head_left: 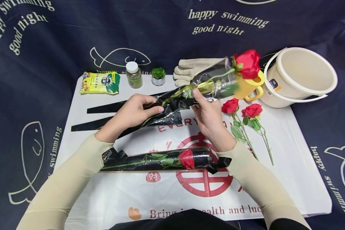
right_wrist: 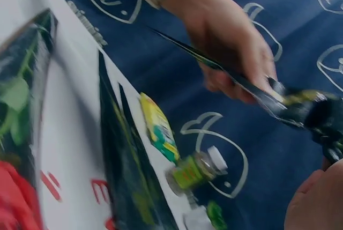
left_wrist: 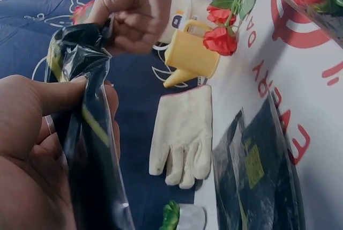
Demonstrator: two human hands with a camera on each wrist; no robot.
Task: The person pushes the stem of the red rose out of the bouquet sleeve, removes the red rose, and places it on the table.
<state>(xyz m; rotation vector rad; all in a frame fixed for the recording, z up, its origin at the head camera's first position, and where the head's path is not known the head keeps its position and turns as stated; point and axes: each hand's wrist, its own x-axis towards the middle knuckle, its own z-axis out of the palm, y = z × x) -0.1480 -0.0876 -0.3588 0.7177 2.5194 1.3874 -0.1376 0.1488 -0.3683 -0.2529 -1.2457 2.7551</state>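
Note:
A red artificial rose (head_left: pixel 248 64) sticks its bloom out of the wide end of a black and transparent flower sleeve (head_left: pixel 208 78), held tilted above the table. My left hand (head_left: pixel 136 110) pinches the narrow part of the sleeve between thumb and fingers. Nearer the bloom, my right hand (head_left: pixel 208 118) grips the sleeve with its thumb on top. In the left wrist view the film is creased between both hands. Below them lies a second rose (head_left: pixel 187 159) inside its own sleeve (head_left: pixel 161 161). Flat black sleeves (head_left: pixel 103 108) lie behind the left hand.
Two loose roses (head_left: pixel 252 111) lie at the right, near a yellow watering can (head_left: pixel 248 88) and a beige bucket (head_left: pixel 287 76). Along the back are a glove (head_left: pixel 187 68), a small potted succulent (head_left: pixel 158 76), a white-capped jar (head_left: pixel 134 76) and a yellow-green packet (head_left: pixel 100 83).

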